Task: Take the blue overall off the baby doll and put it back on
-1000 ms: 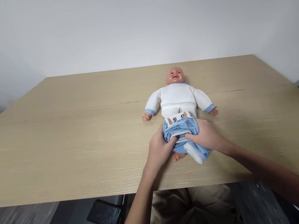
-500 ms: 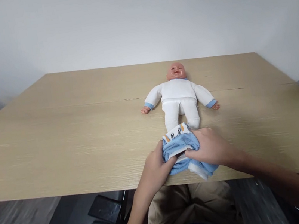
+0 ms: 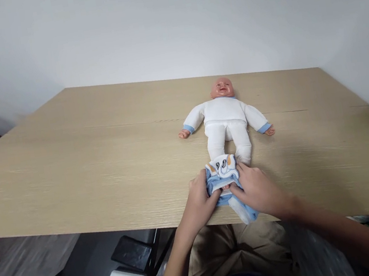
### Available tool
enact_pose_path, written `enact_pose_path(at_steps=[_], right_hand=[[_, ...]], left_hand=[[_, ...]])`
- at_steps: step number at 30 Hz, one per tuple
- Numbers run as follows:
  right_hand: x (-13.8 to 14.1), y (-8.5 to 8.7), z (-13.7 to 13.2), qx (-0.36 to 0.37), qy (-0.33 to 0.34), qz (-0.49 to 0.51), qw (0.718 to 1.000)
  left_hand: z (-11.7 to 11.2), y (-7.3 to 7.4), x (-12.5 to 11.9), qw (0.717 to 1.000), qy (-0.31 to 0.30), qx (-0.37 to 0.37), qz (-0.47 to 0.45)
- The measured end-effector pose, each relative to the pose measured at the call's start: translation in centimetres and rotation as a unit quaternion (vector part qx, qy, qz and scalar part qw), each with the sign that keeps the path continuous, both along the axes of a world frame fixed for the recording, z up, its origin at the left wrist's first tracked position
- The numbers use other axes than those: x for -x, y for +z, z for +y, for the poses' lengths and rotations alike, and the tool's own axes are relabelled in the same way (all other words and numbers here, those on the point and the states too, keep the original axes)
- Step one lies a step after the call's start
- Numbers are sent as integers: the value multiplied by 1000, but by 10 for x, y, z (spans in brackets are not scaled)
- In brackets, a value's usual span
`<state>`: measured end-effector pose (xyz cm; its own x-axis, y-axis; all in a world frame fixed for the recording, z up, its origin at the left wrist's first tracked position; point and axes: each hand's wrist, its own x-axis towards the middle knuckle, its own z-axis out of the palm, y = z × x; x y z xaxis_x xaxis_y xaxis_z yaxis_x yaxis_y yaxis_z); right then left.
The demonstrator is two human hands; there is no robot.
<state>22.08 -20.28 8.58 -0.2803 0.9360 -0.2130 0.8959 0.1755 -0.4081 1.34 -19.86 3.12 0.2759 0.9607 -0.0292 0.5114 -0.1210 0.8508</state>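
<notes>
I see both grips clenched on the bunched blue terry baby trousers (image 3: 223, 174): left hand (image 3: 199, 198) on their left side, right hand (image 3: 255, 187) on their right. They sit at the near edge of the pale wooden bench (image 3: 104, 160). The white-suited plastic baby doll (image 3: 225, 120) lies straight ahead with its feet at the trousers and its long axis running away from me. Both hands are equally near.

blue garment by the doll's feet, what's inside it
White legs of the doll run into the blue garment, bunched between the left hand and right hand. Its feet are covered.
</notes>
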Motion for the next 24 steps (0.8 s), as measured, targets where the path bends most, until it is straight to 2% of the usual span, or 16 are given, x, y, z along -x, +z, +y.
enact_pose_path(at_steps=[5, 13, 16, 21, 24], right_hand=[[-13, -12, 13, -50, 2, 99, 994], [-28, -15, 41, -97, 10, 221, 970], [-35, -12, 55, -85, 43, 283, 954], [-54, -5, 64, -44, 104, 295, 949], [-70, -3, 65, -48, 89, 292, 951]], left_hand=[[9, -3, 2, 988, 40, -2, -146], [24, 0, -3, 984, 77, -84, -140], [34, 6, -2, 982, 53, -109, -147], [49, 17, 6, 989, -10, -67, -130], [51, 21, 14, 990, -21, -47, -130]])
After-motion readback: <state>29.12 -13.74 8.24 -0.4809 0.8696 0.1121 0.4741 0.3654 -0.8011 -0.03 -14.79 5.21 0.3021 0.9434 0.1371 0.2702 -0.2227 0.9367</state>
